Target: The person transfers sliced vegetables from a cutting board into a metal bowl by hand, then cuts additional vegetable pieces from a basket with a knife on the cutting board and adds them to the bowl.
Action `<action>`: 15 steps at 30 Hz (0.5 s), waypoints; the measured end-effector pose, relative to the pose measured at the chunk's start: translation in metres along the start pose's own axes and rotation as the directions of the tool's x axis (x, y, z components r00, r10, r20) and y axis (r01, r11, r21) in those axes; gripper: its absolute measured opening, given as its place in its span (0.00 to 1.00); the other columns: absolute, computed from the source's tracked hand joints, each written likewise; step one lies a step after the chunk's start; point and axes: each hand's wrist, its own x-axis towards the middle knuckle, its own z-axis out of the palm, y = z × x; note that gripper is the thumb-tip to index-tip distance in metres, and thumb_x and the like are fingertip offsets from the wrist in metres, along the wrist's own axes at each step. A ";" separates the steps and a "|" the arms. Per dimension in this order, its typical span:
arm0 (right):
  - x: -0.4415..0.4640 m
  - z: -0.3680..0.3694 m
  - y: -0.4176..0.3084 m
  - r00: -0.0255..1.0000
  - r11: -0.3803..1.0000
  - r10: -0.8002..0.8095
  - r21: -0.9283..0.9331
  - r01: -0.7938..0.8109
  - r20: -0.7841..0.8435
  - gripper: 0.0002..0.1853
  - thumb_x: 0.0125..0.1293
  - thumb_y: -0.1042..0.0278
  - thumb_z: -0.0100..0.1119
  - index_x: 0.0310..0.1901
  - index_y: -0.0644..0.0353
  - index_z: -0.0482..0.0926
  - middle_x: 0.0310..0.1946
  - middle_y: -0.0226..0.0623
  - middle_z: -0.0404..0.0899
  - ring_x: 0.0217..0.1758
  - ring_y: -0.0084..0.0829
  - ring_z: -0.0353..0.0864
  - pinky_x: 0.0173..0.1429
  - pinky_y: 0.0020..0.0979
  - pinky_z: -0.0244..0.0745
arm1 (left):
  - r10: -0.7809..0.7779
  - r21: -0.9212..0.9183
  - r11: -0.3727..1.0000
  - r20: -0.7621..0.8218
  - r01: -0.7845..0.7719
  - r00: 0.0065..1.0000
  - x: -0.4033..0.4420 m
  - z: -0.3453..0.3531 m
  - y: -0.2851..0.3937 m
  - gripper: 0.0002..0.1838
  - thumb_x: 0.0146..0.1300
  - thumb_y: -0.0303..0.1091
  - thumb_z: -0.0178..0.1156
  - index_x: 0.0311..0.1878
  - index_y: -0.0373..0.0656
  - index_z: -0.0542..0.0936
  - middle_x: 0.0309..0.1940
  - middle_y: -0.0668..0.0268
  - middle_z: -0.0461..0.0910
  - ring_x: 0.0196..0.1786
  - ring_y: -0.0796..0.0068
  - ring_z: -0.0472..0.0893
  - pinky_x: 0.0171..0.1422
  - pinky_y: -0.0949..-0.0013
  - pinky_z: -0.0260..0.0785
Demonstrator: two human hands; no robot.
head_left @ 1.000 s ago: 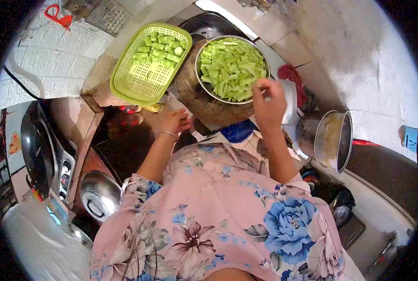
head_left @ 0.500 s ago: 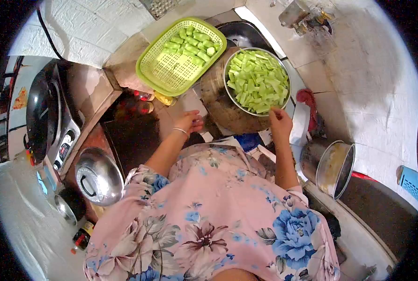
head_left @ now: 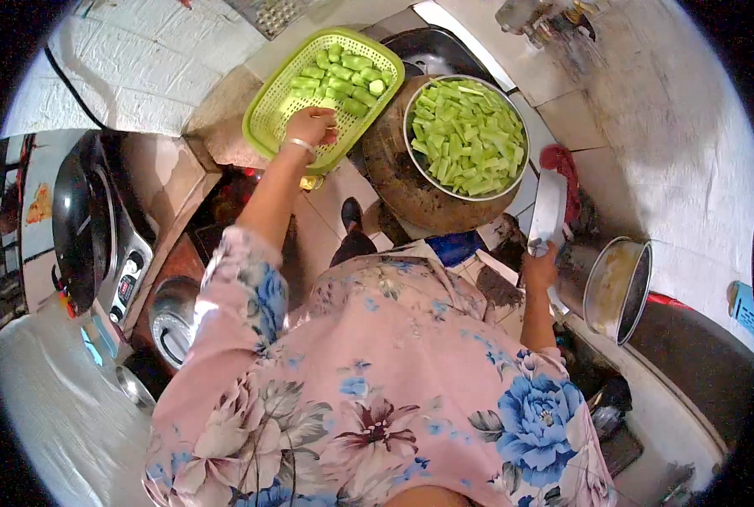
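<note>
Head view shows both hands parted from where they were: half a second ago the left hand (head_left: pixel 311 127) hung outside the green plastic basket (head_left: pixel 263 114) and the right hand (head_left: pixel 540 267) was at the bowl's edge. Now the left reaches over the basket's near rim, close below the peeled gourd chunks (head_left: pixel 345 83) gathered at its far end; its grip is loosely apart, with nothing visible in it. The right has come down beside the round wooden chopping board (head_left: pixel 394 160), its grip seemingly clamped on the lower end of a cleaver (head_left: pixel 548 203), though the handle is hidden. So attention has passed from the sliced gourd (head_left: pixel 470 135), heaped in the metal bowl (head_left: pixel 468 198) on the board, to the unsliced chunks and the blade. A red cloth (head_left: pixel 563 173) and a metal pot (head_left: pixel 573 275) lie near the cleaver.
</note>
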 end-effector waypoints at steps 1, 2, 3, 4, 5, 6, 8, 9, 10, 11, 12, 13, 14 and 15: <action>0.001 0.003 0.004 0.984 0.998 0.060 0.018 -0.064 0.167 0.41 0.47 0.57 0.61 0.63 0.48 0.51 0.37 0.57 0.74 0.44 0.50 0.74 0.48 0.43 0.68 | -0.031 0.040 0.999 -0.044 0.033 0.999 0.026 -0.004 -0.009 0.10 0.51 0.29 0.58 0.32 0.31 0.75 0.21 0.60 0.75 0.18 0.73 0.76 0.19 0.74 0.68; 0.001 0.007 0.007 0.984 0.997 0.076 0.021 -0.081 0.163 0.41 0.47 0.57 0.61 0.63 0.48 0.51 0.37 0.57 0.74 0.44 0.50 0.74 0.48 0.43 0.68 | -0.029 0.048 0.998 -0.028 0.031 0.999 0.046 -0.004 -0.014 0.10 0.51 0.29 0.58 0.32 0.31 0.75 0.21 0.60 0.75 0.18 0.73 0.76 0.19 0.74 0.68; 0.002 0.011 0.011 0.985 1.000 0.001 0.021 -0.005 0.174 0.43 0.47 0.57 0.61 0.64 0.46 0.48 0.38 0.57 0.74 0.44 0.50 0.74 0.48 0.44 0.68 | -0.093 0.076 0.992 -0.089 0.100 0.992 0.057 0.002 -0.012 0.11 0.50 0.32 0.60 0.29 0.31 0.74 0.19 0.60 0.75 0.17 0.72 0.76 0.18 0.73 0.68; 0.004 0.015 0.016 0.979 0.998 -0.071 0.012 0.069 0.190 0.44 0.47 0.57 0.61 0.65 0.45 0.46 0.39 0.57 0.73 0.44 0.50 0.74 0.49 0.44 0.68 | -0.163 0.099 0.979 -0.152 0.179 0.975 0.066 0.010 -0.017 0.14 0.49 0.35 0.61 0.27 0.31 0.74 0.17 0.60 0.74 0.16 0.72 0.76 0.17 0.72 0.68; 0.002 0.022 0.018 0.991 0.995 -0.093 -0.022 0.095 0.092 0.44 0.47 0.59 0.60 0.65 0.45 0.46 0.38 0.54 0.74 0.41 0.51 0.75 0.47 0.44 0.68 | -0.187 0.186 0.957 -0.184 0.221 0.965 0.074 0.017 -0.019 0.17 0.47 0.39 0.63 0.25 0.31 0.74 0.15 0.60 0.73 0.15 0.71 0.76 0.17 0.71 0.68; 0.006 0.021 0.007 0.992 0.994 0.032 -0.105 -0.018 0.126 0.45 0.46 0.59 0.61 0.65 0.46 0.46 0.35 0.52 0.76 0.39 0.50 0.76 0.46 0.44 0.69 | -0.189 0.196 0.956 -0.164 0.220 0.968 0.078 0.024 -0.021 0.17 0.47 0.39 0.63 0.25 0.31 0.74 0.15 0.60 0.73 0.15 0.71 0.76 0.17 0.71 0.68; 0.010 0.020 0.012 0.990 0.998 -0.067 -0.006 0.069 0.120 0.44 0.45 0.64 0.59 0.64 0.47 0.47 0.36 0.54 0.75 0.39 0.50 0.76 0.45 0.44 0.69 | -0.212 0.249 0.938 -0.138 0.241 0.967 0.089 0.030 -0.026 0.18 0.45 0.40 0.64 0.26 0.31 0.75 0.15 0.60 0.74 0.15 0.71 0.76 0.17 0.70 0.67; 0.012 0.021 0.012 0.992 0.999 -0.052 -0.006 0.053 0.117 0.44 0.45 0.64 0.59 0.64 0.47 0.47 0.36 0.54 0.75 0.39 0.50 0.76 0.45 0.44 0.69 | -0.206 0.274 0.930 -0.164 0.245 0.965 0.095 0.035 -0.030 0.21 0.42 0.42 0.66 0.29 0.29 0.76 0.19 0.58 0.76 0.18 0.69 0.76 0.21 0.69 0.69; 0.013 0.021 0.011 0.995 0.997 -0.048 0.059 0.043 0.085 0.42 0.45 0.65 0.57 0.64 0.47 0.48 0.36 0.54 0.75 0.39 0.51 0.76 0.45 0.44 0.69 | -0.205 0.285 0.928 -0.151 0.241 0.967 0.100 0.039 -0.035 0.21 0.42 0.42 0.66 0.29 0.29 0.76 0.19 0.58 0.76 0.18 0.69 0.76 0.21 0.69 0.69; 0.012 0.023 0.013 0.997 0.992 -0.042 0.125 0.035 0.057 0.40 0.46 0.67 0.54 0.63 0.48 0.49 0.36 0.55 0.75 0.38 0.51 0.75 0.44 0.44 0.69 | -0.179 0.277 0.929 -0.247 0.246 0.952 0.104 0.042 -0.040 0.20 0.43 0.40 0.66 0.29 0.31 0.75 0.20 0.58 0.76 0.18 0.70 0.75 0.20 0.68 0.68; 0.008 0.017 0.010 0.998 0.992 -0.026 0.126 0.019 0.055 0.40 0.46 0.67 0.54 0.63 0.48 0.49 0.36 0.55 0.75 0.38 0.51 0.75 0.44 0.44 0.69 | -0.151 0.265 0.932 -0.338 0.248 0.929 0.108 0.046 -0.044 0.18 0.45 0.39 0.67 0.28 0.32 0.75 0.22 0.58 0.76 0.17 0.70 0.73 0.18 0.67 0.67; 0.003 0.006 0.004 1.000 0.995 -0.001 0.099 -0.002 0.030 0.39 0.46 0.68 0.52 0.63 0.49 0.50 0.35 0.55 0.76 0.38 0.52 0.75 0.43 0.44 0.68 | -0.157 0.213 0.947 -0.352 0.242 0.923 0.110 0.048 -0.047 0.18 0.44 0.38 0.67 0.31 0.31 0.76 0.24 0.58 0.78 0.21 0.69 0.75 0.21 0.67 0.68; 0.000 0.001 0.001 1.000 0.997 0.022 0.071 -0.022 0.007 0.38 0.46 0.69 0.49 0.63 0.50 0.50 0.35 0.56 0.76 0.37 0.53 0.75 0.43 0.43 0.68 | -0.159 0.217 0.945 -0.344 0.244 0.925 0.112 0.051 -0.049 0.18 0.44 0.38 0.67 0.31 0.31 0.76 0.24 0.58 0.78 0.21 0.69 0.75 0.21 0.67 0.68; -0.002 0.001 0.005 0.998 0.994 0.056 0.091 -0.053 -0.028 0.35 0.48 0.64 0.51 0.61 0.55 0.55 0.32 0.54 0.76 0.35 0.50 0.76 0.40 0.41 0.68 | -0.137 0.254 0.937 -0.364 0.239 0.921 0.107 0.054 -0.045 0.18 0.44 0.38 0.67 0.30 0.31 0.77 0.25 0.58 0.78 0.22 0.68 0.76 0.21 0.67 0.69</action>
